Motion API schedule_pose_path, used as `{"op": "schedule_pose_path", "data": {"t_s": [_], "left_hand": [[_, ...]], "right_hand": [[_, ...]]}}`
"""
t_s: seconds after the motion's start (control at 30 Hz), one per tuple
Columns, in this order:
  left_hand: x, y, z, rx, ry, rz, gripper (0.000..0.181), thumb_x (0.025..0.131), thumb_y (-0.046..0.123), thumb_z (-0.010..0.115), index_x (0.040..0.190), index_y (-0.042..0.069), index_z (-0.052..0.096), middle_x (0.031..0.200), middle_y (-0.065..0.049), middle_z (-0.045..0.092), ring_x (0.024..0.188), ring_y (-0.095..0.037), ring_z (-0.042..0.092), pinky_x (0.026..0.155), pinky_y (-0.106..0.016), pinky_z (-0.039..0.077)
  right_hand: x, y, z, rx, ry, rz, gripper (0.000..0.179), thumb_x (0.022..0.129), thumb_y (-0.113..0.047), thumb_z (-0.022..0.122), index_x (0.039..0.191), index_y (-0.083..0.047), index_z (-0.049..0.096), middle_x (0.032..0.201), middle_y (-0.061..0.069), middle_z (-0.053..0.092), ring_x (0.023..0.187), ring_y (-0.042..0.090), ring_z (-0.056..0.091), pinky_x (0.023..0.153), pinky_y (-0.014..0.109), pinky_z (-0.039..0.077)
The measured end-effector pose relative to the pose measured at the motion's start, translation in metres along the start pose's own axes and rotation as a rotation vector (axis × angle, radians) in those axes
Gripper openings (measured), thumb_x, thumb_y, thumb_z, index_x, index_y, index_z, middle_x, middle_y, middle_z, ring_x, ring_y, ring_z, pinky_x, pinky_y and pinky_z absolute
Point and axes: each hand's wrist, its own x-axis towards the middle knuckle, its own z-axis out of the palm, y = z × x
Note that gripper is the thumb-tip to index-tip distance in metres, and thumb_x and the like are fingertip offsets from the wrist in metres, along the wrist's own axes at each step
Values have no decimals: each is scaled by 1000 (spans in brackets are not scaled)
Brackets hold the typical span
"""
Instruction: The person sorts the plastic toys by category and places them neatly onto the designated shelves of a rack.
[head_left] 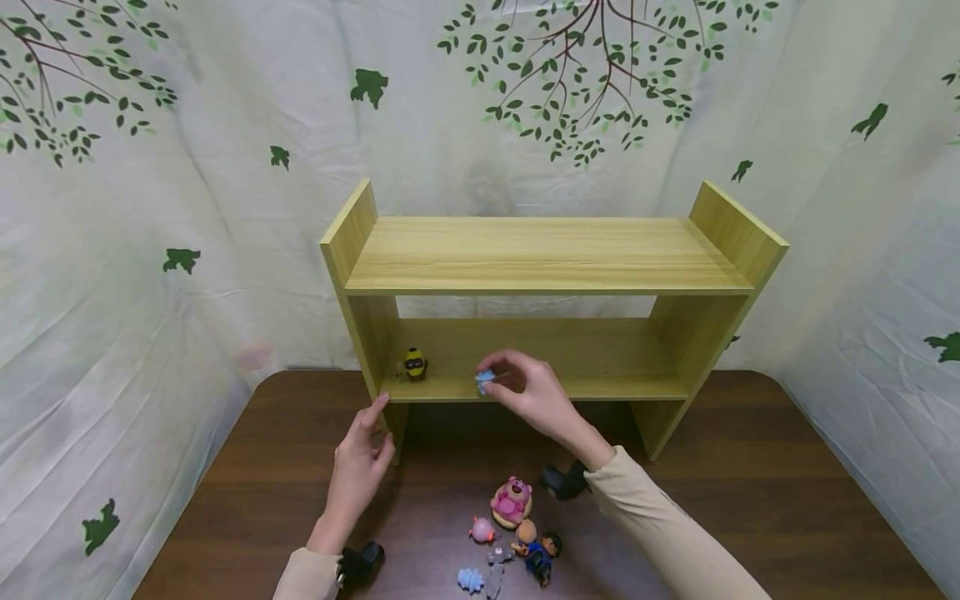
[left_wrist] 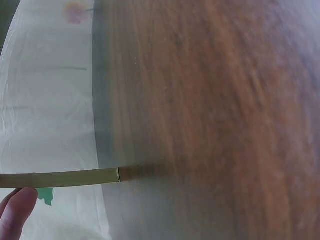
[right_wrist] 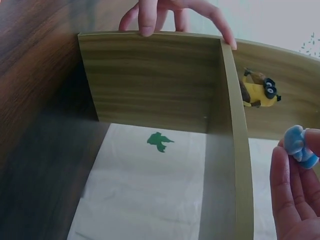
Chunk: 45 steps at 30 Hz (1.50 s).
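My right hand pinches a small light-blue figurine between thumb and fingers, just in front of the middle board of a wooden shelf. My left hand lies against the shelf's left side panel, a fingertip touching the front edge near the middle board. In the left wrist view, one finger meets that panel. On the middle board, at its left end, stands a yellow figurine with dark goggles. The blue figurine's far side is hidden by my fingers.
Several toys lie on the brown table before the shelf: a pink bear, a round pink toy, a dark-haired figure in blue, grey pieces and another light-blue toy. A leaf-patterned cloth hangs behind.
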Motion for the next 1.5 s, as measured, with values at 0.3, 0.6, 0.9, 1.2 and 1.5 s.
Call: {"op": "schedule_pose_path", "data": {"t_s": [0.3, 0.6, 0.9, 1.2, 1.5], "left_hand": [[-1, -1, 0, 2, 6, 4, 83, 71, -22, 64, 142, 16, 42, 108, -13, 57, 57, -11, 43, 49, -15, 46], [0, -1, 0, 4, 7, 5, 84, 71, -23, 65, 142, 15, 42, 110, -13, 57, 55, -6, 39, 49, -14, 46], [0, 0, 0, -3, 6, 2, 83, 71, -22, 65, 142, 15, 43, 110, -18, 58, 58, -10, 44, 50, -16, 48], [0, 0, 0, -1, 4, 7, 84, 71, -23, 65, 142, 15, 42, 109, -17, 58, 55, -9, 41, 49, -20, 50], [0, 0, 0, -5, 2, 13, 85, 71, -23, 65, 142, 15, 42, 109, -17, 58, 54, -4, 35, 47, -15, 44]], "right_hand": [[10, 1, 4, -27, 12, 3, 19, 90, -8, 66, 108, -2, 64, 103, 7, 66, 88, 20, 65, 74, 32, 54], [21, -5, 10, -34, 23, 28, 19, 88, 3, 64, 106, 7, 61, 101, 18, 63, 93, 31, 63, 81, 38, 53], [24, -35, 12, -44, 18, 2, 15, 86, 9, 62, 101, 8, 60, 98, 21, 62, 92, 34, 62, 82, 39, 53], [32, 8, 18, -47, 31, 1, 17, 87, 4, 65, 104, 4, 61, 99, 16, 64, 91, 29, 63, 82, 38, 53], [33, 10, 20, -96, 28, -4, 17, 87, 1, 65, 104, 1, 62, 97, 7, 63, 89, 19, 63, 79, 27, 53]]}}
